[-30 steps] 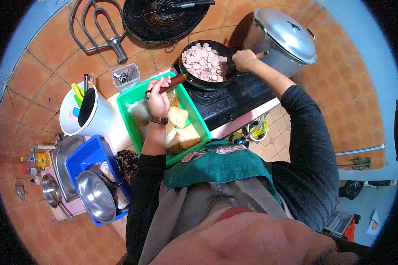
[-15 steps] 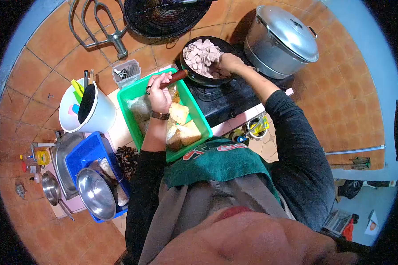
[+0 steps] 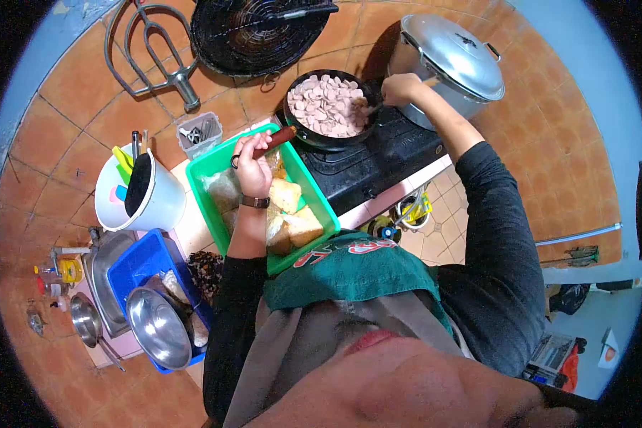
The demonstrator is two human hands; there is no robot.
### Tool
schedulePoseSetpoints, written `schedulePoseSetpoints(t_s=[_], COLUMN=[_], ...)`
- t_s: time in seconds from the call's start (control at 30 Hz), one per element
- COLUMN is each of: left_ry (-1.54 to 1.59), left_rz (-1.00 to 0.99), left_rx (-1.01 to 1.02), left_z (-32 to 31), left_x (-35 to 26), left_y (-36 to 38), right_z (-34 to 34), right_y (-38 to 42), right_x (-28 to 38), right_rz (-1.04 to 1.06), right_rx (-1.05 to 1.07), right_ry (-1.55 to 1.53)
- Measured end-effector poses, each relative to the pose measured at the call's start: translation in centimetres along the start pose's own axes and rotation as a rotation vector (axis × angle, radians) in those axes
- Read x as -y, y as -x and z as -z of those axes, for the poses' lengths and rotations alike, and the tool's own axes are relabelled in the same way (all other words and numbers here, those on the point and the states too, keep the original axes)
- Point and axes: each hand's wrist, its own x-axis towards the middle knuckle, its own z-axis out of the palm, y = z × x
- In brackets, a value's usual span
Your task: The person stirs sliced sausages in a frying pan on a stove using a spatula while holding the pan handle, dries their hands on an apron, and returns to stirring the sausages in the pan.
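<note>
My left hand (image 3: 253,167) is wrapped round the brown handle (image 3: 277,140) of a black pan (image 3: 297,129), above a green tray (image 3: 205,214) with bagged food in it. Sliced pinkish pieces (image 3: 326,103) fill the pan, which sits on a black stove (image 3: 385,160). At the pan's right side, my right hand (image 3: 401,90) grips a utensil (image 3: 369,109) whose far end rests among the pieces. The fingers of my right hand are closed and partly hidden.
A large lidded pot (image 3: 435,68) stands right of the pan. Left are a white bucket (image 3: 165,200), a small clear container (image 3: 210,146) and a blue tray (image 3: 165,246) with a metal bowl (image 3: 159,328). A black round pan (image 3: 264,36) hangs at the wall.
My right hand has moved right, from over the pieces to the pan's edge, and the utensil now shows. My left hand still holds the handle. The whole view has shifted slightly.
</note>
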Motion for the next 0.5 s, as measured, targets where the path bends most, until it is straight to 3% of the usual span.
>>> schedulePoseSetpoints(t_s=[0.07, 0.13, 0.2, 0.27, 0.3, 0.43, 0.5], left_ry=[-0.007, -0.009, -0.032, -0.043, -0.035, -0.026, -0.018], left_rz=[0.007, -0.001, -0.008, -0.017, -0.015, -0.005, -0.004], left_rx=[0.000, 0.010, -0.019, -0.017, -0.012, -0.007, 0.010], left_z=[-0.1, -0.1, -0.2, 0.0, 0.1, 0.2, 0.1], left_x=[-0.1, -0.1, -0.1, 0.0, 0.1, 0.0, 0.1], left_y=[-0.1, 0.0, 0.0, 0.0, -0.3, -0.2, -0.2], right_z=[-0.3, 0.6, 0.2, -1.0, 0.3, -1.9, -2.7], right_y=[0.4, 1.2, 1.4, 1.6, 3.8, 1.4, 0.3], right_x=[1.7, 4.0, 5.4, 8.2, 10.1, 14.0, 15.1], right_rz=[0.070, 0.175, 0.422, 0.488, 0.302, 0.217, -0.001], right_rx=[0.017, 0.179, 0.122, -0.003, 0.046, -0.036, -0.119], right_ry=[0.168, 0.092, 0.069, 0.024, -0.111, -0.171, -0.222])
